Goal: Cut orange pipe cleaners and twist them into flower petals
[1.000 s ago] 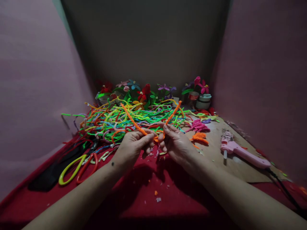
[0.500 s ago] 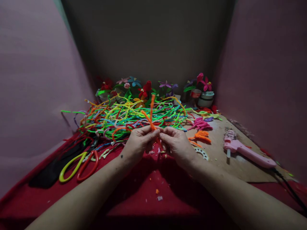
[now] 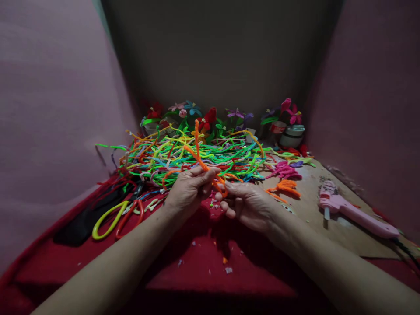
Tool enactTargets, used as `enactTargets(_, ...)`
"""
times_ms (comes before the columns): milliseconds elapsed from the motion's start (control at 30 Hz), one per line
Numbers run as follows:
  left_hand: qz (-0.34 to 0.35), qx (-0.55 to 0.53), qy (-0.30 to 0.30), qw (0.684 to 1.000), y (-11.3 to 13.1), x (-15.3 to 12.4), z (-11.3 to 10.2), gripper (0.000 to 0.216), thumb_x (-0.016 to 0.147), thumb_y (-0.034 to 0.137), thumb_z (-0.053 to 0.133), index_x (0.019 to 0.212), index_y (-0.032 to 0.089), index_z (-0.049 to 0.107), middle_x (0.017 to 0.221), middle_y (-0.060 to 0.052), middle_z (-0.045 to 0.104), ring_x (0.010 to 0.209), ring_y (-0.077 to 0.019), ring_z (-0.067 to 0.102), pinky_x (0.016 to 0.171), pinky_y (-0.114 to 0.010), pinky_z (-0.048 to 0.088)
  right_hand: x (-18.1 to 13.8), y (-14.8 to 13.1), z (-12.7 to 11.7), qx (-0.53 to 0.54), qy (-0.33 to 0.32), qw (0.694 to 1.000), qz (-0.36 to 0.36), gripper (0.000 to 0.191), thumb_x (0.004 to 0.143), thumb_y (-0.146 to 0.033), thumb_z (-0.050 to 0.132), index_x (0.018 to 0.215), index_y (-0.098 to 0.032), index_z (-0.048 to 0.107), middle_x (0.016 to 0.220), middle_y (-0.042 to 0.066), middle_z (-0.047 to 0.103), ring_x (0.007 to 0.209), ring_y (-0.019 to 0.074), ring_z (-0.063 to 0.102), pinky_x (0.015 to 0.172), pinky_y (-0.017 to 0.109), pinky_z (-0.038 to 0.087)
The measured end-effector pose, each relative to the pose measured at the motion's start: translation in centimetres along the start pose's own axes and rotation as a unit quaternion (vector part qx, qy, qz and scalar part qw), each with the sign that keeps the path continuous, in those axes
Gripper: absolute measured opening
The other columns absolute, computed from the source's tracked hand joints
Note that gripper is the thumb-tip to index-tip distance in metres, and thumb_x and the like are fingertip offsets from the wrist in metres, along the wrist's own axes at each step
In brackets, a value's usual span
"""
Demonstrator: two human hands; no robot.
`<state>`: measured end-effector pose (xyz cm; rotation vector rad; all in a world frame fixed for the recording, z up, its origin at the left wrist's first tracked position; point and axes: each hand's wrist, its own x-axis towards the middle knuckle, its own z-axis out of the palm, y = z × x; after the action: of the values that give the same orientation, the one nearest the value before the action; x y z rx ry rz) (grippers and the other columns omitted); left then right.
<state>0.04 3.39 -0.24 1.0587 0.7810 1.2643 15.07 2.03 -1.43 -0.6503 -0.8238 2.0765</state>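
Between my hands is an orange pipe cleaner, with two ends sticking up and a bent loop on its lower right. My left hand pinches it between thumb and fingers, just below where the ends part. At the loop, my right hand has its thumb and fingertips closed on the orange strand, the other fingers curled loosely below. Behind both hands spreads a tangled pile of colourful pipe cleaners. A bunch of orange pipe-cleaner pieces lies to the right of my right hand.
Scissors with yellow and red handles lie left on the red cloth, near a black item. On the brown board rests a pink glue gun with a cord. Pipe-cleaner flowers and a lidded jar stand behind.
The orange pipe cleaner now leans left, and its loop shows between my hands. My right hand's fingers have spread and moved lower. The whole scene has shifted rightward in view.
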Motion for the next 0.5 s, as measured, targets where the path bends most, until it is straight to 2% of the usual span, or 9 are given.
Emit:
enactTargets(100, -0.009, 0.014, -0.014, 1.0, 0.1, 0.0, -0.3, 0.02, 0.067, 0.028, 0.07, 0.081, 0.013, 0.068, 0.042, 0.006, 0.042, 0.039, -0.0015, 0.033, 0.04, -0.015, 0.022, 0.2, 0.2, 0.0, 0.015, 0.003, 1.0, -0.007, 0.01, 0.073, -0.02, 0.064, 0.078, -0.011, 0.063, 0.061, 0.003, 0.061, 0.047, 0.0071, 0.054, 0.039, 0.014, 0.039)
enactTargets(333, -0.017, 0.067, -0.009, 0.998, 0.2, -0.5, 0.1, 0.021, 0.069, 0.031, 0.068, 0.081, 0.014, 0.067, 0.04, 0.006, 0.043, 0.037, -0.0035, 0.035, 0.039, -0.017, 0.026, 0.3, 0.8, 0.4, -0.075, 0.006, 0.995, -0.064, 0.028, 0.065, -0.036, 0.071, 0.063, -0.01, 0.061, 0.053, 0.0, 0.057, 0.036, 0.0055, 0.047, 0.031, 0.016, 0.035)
enactTargets(500, -0.014, 0.117, 0.009, 0.993, 0.4, -0.6, 0.5, 0.023, 0.069, 0.031, 0.068, 0.06, 0.012, 0.06, 0.037, 0.005, 0.044, 0.034, -0.0034, 0.035, 0.037, -0.017, 0.024, 0.3, 1.3, 0.3, -0.143, 0.053, 0.986, -0.073, 0.028, 0.066, -0.037, 0.069, 0.061, -0.012, 0.059, 0.049, -0.004, 0.052, 0.03, 0.0041, 0.041, 0.025, 0.016, 0.031)
